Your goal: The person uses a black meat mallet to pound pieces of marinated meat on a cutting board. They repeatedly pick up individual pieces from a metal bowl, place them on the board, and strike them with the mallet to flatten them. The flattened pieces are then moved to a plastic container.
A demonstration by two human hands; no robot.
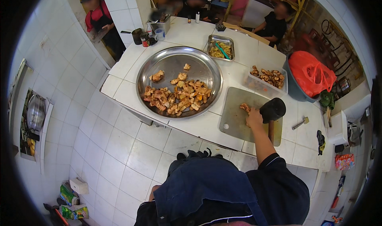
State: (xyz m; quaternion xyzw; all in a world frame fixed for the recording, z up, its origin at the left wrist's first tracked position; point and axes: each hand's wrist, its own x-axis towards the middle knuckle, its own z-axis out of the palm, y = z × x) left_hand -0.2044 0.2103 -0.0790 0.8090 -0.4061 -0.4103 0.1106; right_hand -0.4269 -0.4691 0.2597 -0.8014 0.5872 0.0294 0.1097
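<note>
My right hand [253,117] has its fingers on a lumpy brown piece [244,106] on a grey cutting board [232,128]. A black-headed mallet [273,109] with a wooden handle rests just right of that hand. My left hand [153,192] is low beside the dark apron, mostly hidden. Left of the board, a wide steel tray [149,62] holds a pile of brown pieces [179,98]. Behind the board is a clear plastic container [266,87] of similar pieces [273,77].
A small steel tray [221,40] with yellowish pieces, a tub [297,93] topped by a red bag [308,69], a short metal tool [300,124] and cups [160,33] share the tiled counter [119,83]. Several people are beyond it, one in red [105,27] at left.
</note>
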